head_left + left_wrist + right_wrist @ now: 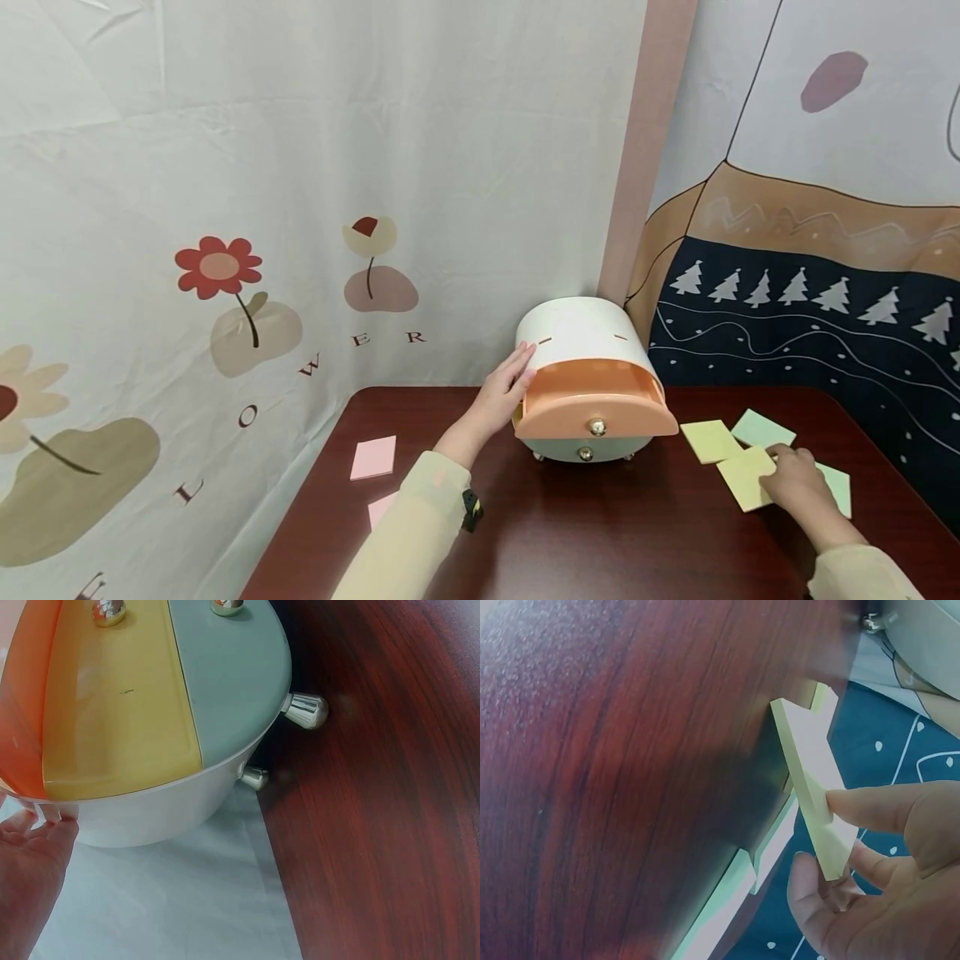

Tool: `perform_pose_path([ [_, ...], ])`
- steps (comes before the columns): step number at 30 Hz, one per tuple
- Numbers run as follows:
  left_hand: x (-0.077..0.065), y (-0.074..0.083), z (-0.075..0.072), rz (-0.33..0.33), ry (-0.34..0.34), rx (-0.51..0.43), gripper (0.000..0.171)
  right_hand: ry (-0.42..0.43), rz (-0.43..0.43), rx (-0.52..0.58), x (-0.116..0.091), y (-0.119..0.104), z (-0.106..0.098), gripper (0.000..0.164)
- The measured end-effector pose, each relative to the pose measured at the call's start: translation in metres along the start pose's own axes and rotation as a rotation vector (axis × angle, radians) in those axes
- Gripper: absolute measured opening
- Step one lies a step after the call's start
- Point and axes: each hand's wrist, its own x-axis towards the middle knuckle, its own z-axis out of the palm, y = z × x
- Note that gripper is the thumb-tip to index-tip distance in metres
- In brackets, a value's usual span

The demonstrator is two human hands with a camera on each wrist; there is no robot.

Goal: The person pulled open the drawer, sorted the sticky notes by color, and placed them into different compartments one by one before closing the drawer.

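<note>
My left hand [495,402] lies against the left side of a small white drawer cabinet [581,325], its fingers reaching up along the wall. The cabinet's top orange drawer [558,419] is pulled out; the left wrist view also shows a yellow drawer [120,705] and a green drawer [232,682], both with metallic knobs. On the right, my right hand [802,483] pinches a yellow sticky note pad [810,757] between thumb and fingers, tilted above the table. Around it lie another yellow pad [705,440] and two green pads [763,428].
Two pink sticky note pads [373,458] lie on the left of the dark red wooden table [600,533], one partly behind my left sleeve. Printed cloth [465,183] hangs behind the table. The cabinet stands on short metallic feet near the back edge.
</note>
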Motion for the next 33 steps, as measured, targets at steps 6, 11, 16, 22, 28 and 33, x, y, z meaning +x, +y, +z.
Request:
perform_pose_path([
  [6,0.000,0.000,0.000,0.009,0.009,-0.002,0.050,0.042,-0.046,-0.011,-0.002,-0.004,-0.002,0.047],
  [11,0.000,-0.001,0.000,0.003,0.009,0.000,0.050,0.063,-0.072,0.008,-0.002,-0.008,-0.004,0.043],
  [16,0.000,-0.001,0.000,-0.010,0.007,0.003,0.050,0.071,-0.091,0.013,-0.003,-0.013,-0.005,0.040],
  [22,0.000,-0.001,0.001,-0.008,0.008,0.005,0.049,0.109,-0.118,0.018,-0.005,-0.019,-0.004,0.033],
  [28,0.000,0.000,0.000,-0.005,0.011,0.010,0.049,0.171,-0.166,0.023,-0.009,-0.024,-0.003,0.027],
  [33,0.000,0.000,0.000,-0.004,0.012,0.016,0.049,0.229,-0.192,0.018,-0.013,-0.029,-0.003,0.025],
])
